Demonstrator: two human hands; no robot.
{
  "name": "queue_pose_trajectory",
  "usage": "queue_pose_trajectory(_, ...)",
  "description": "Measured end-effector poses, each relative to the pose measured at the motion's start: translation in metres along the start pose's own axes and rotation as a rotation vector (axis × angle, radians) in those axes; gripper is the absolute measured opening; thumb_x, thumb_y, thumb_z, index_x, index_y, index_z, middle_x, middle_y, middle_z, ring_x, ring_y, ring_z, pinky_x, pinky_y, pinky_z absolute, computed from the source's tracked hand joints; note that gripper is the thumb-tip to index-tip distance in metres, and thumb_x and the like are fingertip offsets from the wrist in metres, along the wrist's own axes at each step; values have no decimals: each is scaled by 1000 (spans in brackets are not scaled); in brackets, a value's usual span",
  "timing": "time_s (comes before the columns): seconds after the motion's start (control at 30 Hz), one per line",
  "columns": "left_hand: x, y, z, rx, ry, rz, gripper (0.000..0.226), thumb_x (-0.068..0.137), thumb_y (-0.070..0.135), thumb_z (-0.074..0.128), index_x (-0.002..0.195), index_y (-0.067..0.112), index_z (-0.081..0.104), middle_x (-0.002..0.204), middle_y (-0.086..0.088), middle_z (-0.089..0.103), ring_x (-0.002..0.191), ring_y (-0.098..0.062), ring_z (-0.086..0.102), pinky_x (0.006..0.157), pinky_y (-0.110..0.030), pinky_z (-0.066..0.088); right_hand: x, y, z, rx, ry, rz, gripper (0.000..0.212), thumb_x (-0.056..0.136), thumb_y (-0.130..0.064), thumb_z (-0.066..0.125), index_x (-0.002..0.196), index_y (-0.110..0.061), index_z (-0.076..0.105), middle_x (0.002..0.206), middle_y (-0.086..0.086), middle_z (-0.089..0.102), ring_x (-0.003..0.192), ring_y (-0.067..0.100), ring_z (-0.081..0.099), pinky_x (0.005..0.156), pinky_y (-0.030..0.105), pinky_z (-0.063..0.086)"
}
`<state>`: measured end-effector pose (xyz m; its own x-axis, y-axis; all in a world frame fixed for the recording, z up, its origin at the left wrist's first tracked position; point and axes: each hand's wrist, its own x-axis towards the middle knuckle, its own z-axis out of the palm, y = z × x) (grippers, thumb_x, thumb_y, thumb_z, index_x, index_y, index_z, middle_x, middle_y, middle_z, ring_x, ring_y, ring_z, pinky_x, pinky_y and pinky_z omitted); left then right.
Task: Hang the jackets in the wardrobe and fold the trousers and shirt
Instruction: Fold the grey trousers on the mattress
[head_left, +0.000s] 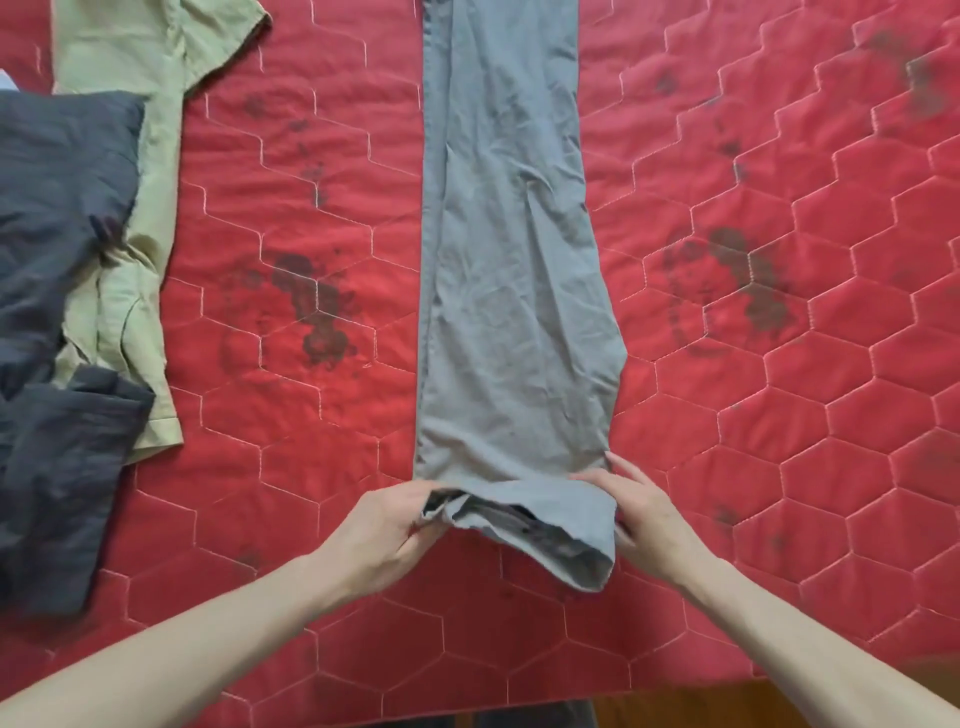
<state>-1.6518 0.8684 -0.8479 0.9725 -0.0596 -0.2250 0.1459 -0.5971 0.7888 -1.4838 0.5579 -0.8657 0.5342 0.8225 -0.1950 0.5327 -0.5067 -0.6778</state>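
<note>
Head view: both forearms are reaching forward over the red quilt. The left hand is pinching the near end of the grey trousers, fingers curled into the cloth; the right hand is gripping the opposite corner. The trousers are stretching away beyond the fingers. Left of them, a green shirt is lying under a dark garment.

i stood over a bed covered by a red quilt stitched in pale hexagons (dark blotchy stains marked it in several places). below its near edge a strip of brown wooden floor showed, evenly lit.
</note>
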Motion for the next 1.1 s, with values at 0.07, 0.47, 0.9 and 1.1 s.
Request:
queue_pose_trajectory(0.07, 6, 7, 5, -92, 117, -188, 45, 103, 71, 34, 82, 39, 59, 67, 26, 58, 59, 4, 53, 60, -24, 41, 1, -8, 0, 98, 48, 126, 30, 93, 5, 59, 109, -19, 68, 102, -17, 67, 99, 4, 64, 100, 39, 50)
queue_pose_trajectory(0.47, 78, 1, 8, -264, 436, -468, 27, 107, 30, 52, 84, 29, 38, 64, 14, 57, 55, -11, 49, 58, -38, 39, 69, -23, 4, 262, 393, 731, 28, 109, -44, 45, 94, -23, 57, 84, 0, 71, 86, 34, 65, 78, 51, 49)
queue_pose_trajectory(0.9, 102, 25, 41, 354, 486, -35, 53, 103, 24, 47, 151, 3, 42, 155, -14, 42, 148, -30, 37, 123, -40, 26, 98, -35, 17, -313, 456, 79, 49, 102, -13, 49, 150, -6, 50, 158, 11, 46, 149, 29, 40, 121, 40, 33)
queue_pose_trajectory(1.1, 111, -2, 44, 594, 85, -13, 72, 105, 48, 43, 164, 12, 25, 174, -8, 14, 161, -26, 10, 127, -50, 23, 103, -17, 28, -457, 168, 208, 64, 107, -41, 42, 161, -8, 35, 171, 7, 25, 160, 20, 19, 125, 49, 29)
